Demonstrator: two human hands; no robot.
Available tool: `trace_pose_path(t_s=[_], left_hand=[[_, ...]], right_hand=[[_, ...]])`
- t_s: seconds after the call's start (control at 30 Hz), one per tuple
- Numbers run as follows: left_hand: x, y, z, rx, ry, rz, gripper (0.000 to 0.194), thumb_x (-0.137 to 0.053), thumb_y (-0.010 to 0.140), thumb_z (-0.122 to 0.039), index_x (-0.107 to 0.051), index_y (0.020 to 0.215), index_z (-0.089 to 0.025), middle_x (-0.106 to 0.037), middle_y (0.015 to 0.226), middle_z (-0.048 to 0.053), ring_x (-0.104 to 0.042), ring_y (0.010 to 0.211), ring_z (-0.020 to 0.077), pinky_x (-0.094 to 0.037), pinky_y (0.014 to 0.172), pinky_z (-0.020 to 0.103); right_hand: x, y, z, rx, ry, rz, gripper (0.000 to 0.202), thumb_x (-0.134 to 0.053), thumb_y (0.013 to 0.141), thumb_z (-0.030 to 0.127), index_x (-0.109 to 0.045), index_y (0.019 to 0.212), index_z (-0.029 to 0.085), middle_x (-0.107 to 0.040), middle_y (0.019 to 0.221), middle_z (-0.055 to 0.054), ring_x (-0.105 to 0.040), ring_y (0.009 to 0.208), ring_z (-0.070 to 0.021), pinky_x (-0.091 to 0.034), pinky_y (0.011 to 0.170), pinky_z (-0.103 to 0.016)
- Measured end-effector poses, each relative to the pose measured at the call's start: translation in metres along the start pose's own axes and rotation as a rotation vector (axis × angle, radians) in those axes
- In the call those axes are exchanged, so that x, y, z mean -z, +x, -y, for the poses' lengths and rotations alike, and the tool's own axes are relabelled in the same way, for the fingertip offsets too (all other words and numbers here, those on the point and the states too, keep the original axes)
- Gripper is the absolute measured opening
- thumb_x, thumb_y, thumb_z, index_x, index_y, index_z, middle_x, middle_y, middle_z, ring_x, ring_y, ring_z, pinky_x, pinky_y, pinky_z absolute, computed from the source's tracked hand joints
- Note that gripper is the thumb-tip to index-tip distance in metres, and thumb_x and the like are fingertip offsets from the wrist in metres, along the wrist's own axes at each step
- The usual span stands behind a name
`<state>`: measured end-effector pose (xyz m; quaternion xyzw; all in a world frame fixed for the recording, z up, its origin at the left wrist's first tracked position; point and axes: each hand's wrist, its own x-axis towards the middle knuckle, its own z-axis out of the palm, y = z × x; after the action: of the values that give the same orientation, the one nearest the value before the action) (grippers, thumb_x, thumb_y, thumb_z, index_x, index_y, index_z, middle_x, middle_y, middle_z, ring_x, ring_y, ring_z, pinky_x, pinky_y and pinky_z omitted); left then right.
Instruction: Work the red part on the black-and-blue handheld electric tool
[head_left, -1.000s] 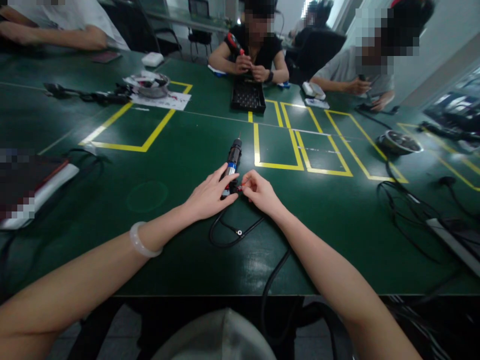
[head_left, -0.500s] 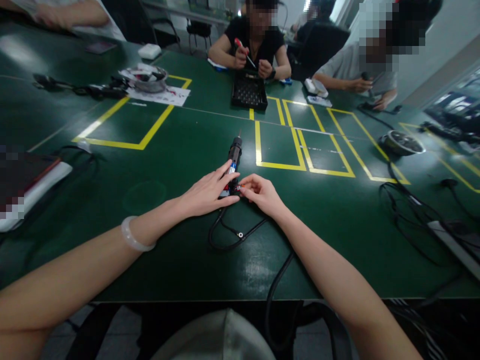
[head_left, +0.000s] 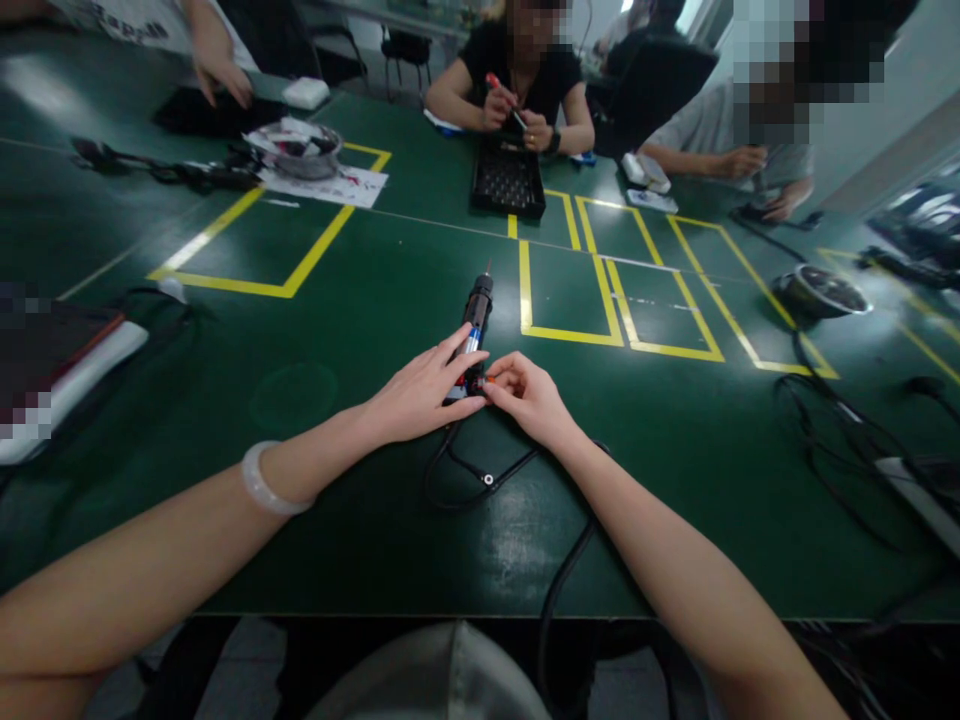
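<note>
A black electric screwdriver lies on the green table, its thin bit pointing away from me. Part of its casing is open, and a blue and silver body shows inside. My left hand holds it down, fingers laid across its middle and thumb near the cable end. At that end, my right hand pinches a small orange part, too small to name and partly covered by the fingertips. A black cable loops on the table below the hands, with a small ring terminal beside it.
Yellow tape boxes mark the table ahead. A black tray stands before a person holding a red-handled tool. A metal bowl sits on paper at the left; another bowl and tangled cables lie right. Other people work around.
My hands keep nearly the same hold at the screwdriver; the view has shifted slightly. At the far left, a co-worker's hand has come onto a dark item on the table.
</note>
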<state>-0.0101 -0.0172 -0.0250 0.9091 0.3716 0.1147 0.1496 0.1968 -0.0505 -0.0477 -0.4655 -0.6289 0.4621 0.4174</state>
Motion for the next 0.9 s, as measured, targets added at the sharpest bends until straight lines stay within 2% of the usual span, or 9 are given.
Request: trace_pose_path(t_s=[0.3, 0.5, 0.73, 0.9], left_hand=[[-0.0024, -0.0044, -0.0038, 0.025, -0.011, -0.015, 0.061, -0.044, 0.099, -0.053, -0.042, 0.151, -0.021, -0.012, 0.168, 0.012, -0.034, 0.147, 0.0314, -0.035, 0.116, 0.045], [-0.0038, -0.0054, -0.0052, 0.039, -0.017, -0.024, 0.059, -0.044, 0.099, -0.051, -0.043, 0.15, -0.021, -0.013, 0.168, 0.012, -0.036, 0.145, 0.032, -0.036, 0.115, 0.046], [-0.0041, -0.0054, -0.006, 0.052, -0.022, -0.026, 0.058, -0.044, 0.098, -0.051, -0.044, 0.149, -0.022, -0.013, 0.167, 0.012, -0.037, 0.145, 0.0326, -0.037, 0.114, 0.047], [-0.0055, -0.0049, -0.007, 0.069, -0.051, -0.037, 0.055, -0.046, 0.098, -0.049, -0.047, 0.145, -0.021, -0.015, 0.167, 0.013, -0.04, 0.142, 0.0334, -0.038, 0.112, 0.048]], right_hand=[[-0.0066, 0.0002, 0.003, -0.025, -0.105, -0.071, 0.022, -0.067, 0.082, 0.038, -0.056, 0.088, 0.02, -0.055, 0.065, 0.005, -0.047, 0.057, -0.0101, -0.038, 0.057, -0.025], [-0.0085, 0.0012, -0.0013, -0.006, -0.003, -0.051, 0.024, -0.068, 0.081, 0.036, -0.055, 0.096, 0.021, -0.055, 0.072, 0.004, -0.051, 0.061, -0.0106, -0.042, 0.06, -0.026], [-0.0051, 0.0005, 0.001, -0.04, 0.046, -0.001, 0.022, -0.065, 0.083, 0.037, -0.058, 0.094, 0.019, -0.061, 0.077, 0.0, -0.056, 0.067, -0.0118, -0.047, 0.065, -0.027], [-0.0061, 0.0024, 0.0001, -0.005, -0.001, -0.044, 0.018, -0.066, 0.082, 0.035, -0.061, 0.09, 0.019, -0.065, 0.08, -0.002, -0.059, 0.07, -0.013, -0.048, 0.068, -0.029]])
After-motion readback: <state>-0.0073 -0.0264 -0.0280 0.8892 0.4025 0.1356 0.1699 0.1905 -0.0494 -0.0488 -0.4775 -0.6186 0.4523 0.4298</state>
